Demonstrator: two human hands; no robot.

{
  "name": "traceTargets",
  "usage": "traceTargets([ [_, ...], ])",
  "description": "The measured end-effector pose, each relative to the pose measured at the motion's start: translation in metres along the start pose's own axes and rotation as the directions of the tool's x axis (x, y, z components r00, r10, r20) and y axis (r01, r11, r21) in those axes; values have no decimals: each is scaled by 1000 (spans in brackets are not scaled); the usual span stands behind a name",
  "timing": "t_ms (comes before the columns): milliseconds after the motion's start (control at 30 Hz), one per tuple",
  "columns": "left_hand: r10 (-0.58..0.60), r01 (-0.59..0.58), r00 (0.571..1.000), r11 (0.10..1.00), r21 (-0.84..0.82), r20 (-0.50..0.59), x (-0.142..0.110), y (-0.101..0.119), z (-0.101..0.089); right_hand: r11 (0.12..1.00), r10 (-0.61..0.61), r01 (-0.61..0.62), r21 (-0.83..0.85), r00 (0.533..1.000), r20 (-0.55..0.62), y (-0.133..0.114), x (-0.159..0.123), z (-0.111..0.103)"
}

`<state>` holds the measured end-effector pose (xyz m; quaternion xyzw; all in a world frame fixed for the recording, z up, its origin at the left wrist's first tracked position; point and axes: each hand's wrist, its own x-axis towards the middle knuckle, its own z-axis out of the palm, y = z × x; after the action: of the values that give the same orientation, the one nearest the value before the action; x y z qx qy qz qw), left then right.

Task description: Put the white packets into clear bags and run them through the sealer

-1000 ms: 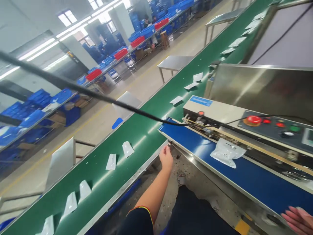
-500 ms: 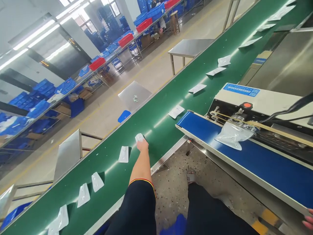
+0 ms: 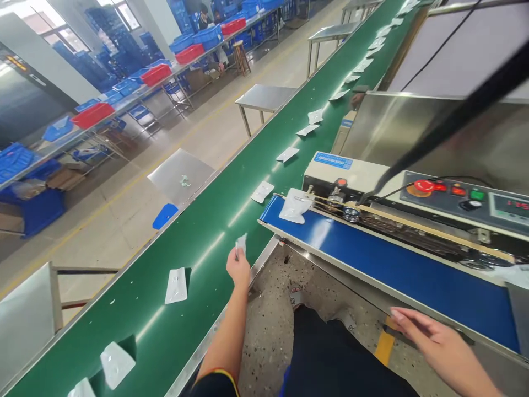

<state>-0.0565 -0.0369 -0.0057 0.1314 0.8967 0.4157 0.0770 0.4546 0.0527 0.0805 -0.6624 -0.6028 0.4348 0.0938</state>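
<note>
Conveyor belt [image 3: 198, 242], long and green, runs on a slant from the near left to the far upper right and carries a scattered line of white packets. Beside it on the right stands the sealing machine [image 3: 413, 193], a pale metal box with a control panel of red and green buttons and its own blue belt [image 3: 392, 270] along the near side. Behind the green belt lie steel tables and a row of blue and red crates [image 3: 157, 71]. A black cable [image 3: 454, 118] hangs slantwise across the upper right.

Left hand [image 3: 238, 268] is stretched out over the near edge of the green belt with its fingers pinched shut on one small white pouch [image 3: 241, 242], held clear above the belt. Right hand [image 3: 430, 333] hangs low beside the near rail of the blue belt, fingers spread and loose, holding nothing and touching nothing.

As for progress, by my judgement the work is partway and of a repeating kind: one sealed packet [image 3: 294, 205] lies at the far left end of the blue belt, right by the sealing rail, while the pouch in the left hand is lifted but not yet laid on the blue belt. Another flat packet [image 3: 176, 285] lies just left of that hand, and more wait on the green belt, near and far
</note>
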Motion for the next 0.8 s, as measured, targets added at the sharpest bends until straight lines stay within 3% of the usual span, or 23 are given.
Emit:
traceTargets([
  [67, 157, -139, 985, 969, -204, 73, -63, 29, 8, 993, -28, 17, 114, 994, 102, -33, -7, 21],
  [133, 327, -228, 917, 899, -374, 228, -131, 62, 15, 959, -130, 101, 263, 987, 94, -64, -10, 40],
  [167, 403, -243, 860, 863, -443, 312, -163, 79, 19, 926, -183, 146, 350, 980, 76, -76, -9, 46],
  [233, 539, -254, 700, 801, -542, 469, -219, 109, 28, 848, -258, 227, 480, 966, -1, -90, -4, 48],
  [300, 607, -265, 579, 772, -578, 544, -257, 135, 40, 807, -282, 289, 516, 955, -93, -91, 3, 34],
  [367, 644, -282, 527, 748, -601, 554, -278, 156, 55, 813, -279, 321, 485, 947, -160, -81, 7, 7],
  [500, 710, -217, 402, 688, -693, 579, -291, 192, 89, 821, -262, 359, 444, 928, -265, -52, -2, -54],
  [600, 646, -110, 311, 753, -649, 697, -299, 218, 111, 821, -237, 344, 456, 932, -275, -30, -14, -89],
  [700, 617, -138, 184, 787, -602, 765, -316, 239, 129, 809, -115, 280, 517, 938, -327, -5, -15, -107],
  [733, 614, -151, 177, 789, -595, 769, -325, 243, 135, 795, -48, 257, 550, 929, -366, 4, -13, -110],
  [800, 585, -135, 233, 811, -569, 777, -345, 247, 147, 760, 86, 219, 612, 900, -428, 23, -7, -113],
])
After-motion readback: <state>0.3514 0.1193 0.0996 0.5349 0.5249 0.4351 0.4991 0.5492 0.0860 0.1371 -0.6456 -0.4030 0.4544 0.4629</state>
